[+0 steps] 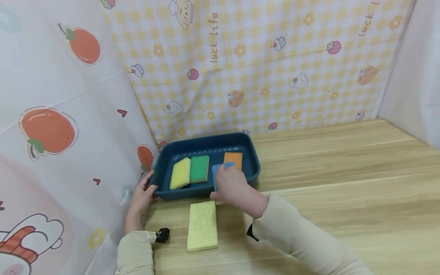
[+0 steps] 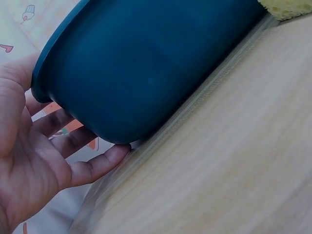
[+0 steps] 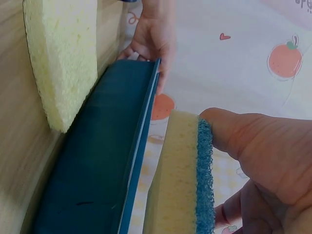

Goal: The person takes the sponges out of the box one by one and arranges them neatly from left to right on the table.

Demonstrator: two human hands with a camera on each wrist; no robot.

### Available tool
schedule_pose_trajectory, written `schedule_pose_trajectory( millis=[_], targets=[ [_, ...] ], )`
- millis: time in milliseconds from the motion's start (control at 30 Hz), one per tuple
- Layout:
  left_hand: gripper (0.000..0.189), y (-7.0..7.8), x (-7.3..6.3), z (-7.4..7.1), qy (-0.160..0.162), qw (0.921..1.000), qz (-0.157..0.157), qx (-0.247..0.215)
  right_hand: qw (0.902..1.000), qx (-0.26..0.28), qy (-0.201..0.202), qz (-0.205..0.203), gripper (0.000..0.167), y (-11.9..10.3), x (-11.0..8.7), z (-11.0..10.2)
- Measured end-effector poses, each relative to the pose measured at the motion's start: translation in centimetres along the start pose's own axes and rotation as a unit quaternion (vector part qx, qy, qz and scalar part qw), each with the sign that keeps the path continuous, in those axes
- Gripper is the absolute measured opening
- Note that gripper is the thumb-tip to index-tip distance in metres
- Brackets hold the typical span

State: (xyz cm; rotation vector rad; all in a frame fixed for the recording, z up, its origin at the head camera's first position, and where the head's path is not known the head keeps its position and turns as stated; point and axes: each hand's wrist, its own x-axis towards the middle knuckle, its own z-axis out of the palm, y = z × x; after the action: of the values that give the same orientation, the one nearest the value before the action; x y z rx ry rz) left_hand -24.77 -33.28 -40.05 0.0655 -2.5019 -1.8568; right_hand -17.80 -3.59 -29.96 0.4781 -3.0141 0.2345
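My right hand [image 1: 231,184] pinches a blue-and-cream scouring sponge [image 3: 178,175] over the tub's front right part. The thumb lies against its blue scouring face in the right wrist view. My left hand [image 1: 141,196] holds the left end of a dark blue tub [image 2: 141,63], thumb at the rim and other fingers spread along the outer wall. Inside the tub lie a yellow sponge [image 1: 180,173], a green sponge [image 1: 199,169] leaning close beside it, and an orange sponge [image 1: 233,158] partly hidden by the blue one.
A larger pale yellow sponge [image 1: 203,226] lies on the wooden table [image 1: 337,191] in front of the tub. Behind the tub hangs a yellow checked curtain [image 1: 254,68]; a white printed curtain [image 1: 93,133] hangs close along the left side.
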Motion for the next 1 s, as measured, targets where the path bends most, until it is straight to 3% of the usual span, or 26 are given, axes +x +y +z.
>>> schedule_pose_trajectory(
  millis=[133,500,767,1000],
  targets=[
    [0.061,0.1,0.1,0.0,0.001,1.0,0.0,0.005,0.9998,-0.019,0.008,-0.005,0.062,-0.1,-0.5,0.1],
    [0.061,0.1,0.4,0.1,-0.002,1.0,0.001,0.004,0.9973,-0.053,0.036,-0.037,0.051,-0.2,-2.6,0.4],
    [0.06,0.2,0.1,0.0,0.003,0.9999,-0.001,0.015,0.9962,-0.036,0.061,-0.051,0.042,-0.4,-3.9,0.9],
    [0.06,0.2,0.1,0.1,0.003,0.9998,-0.007,0.016,0.9964,-0.033,0.052,-0.057,0.043,-0.4,-4.9,1.7]
  ],
)
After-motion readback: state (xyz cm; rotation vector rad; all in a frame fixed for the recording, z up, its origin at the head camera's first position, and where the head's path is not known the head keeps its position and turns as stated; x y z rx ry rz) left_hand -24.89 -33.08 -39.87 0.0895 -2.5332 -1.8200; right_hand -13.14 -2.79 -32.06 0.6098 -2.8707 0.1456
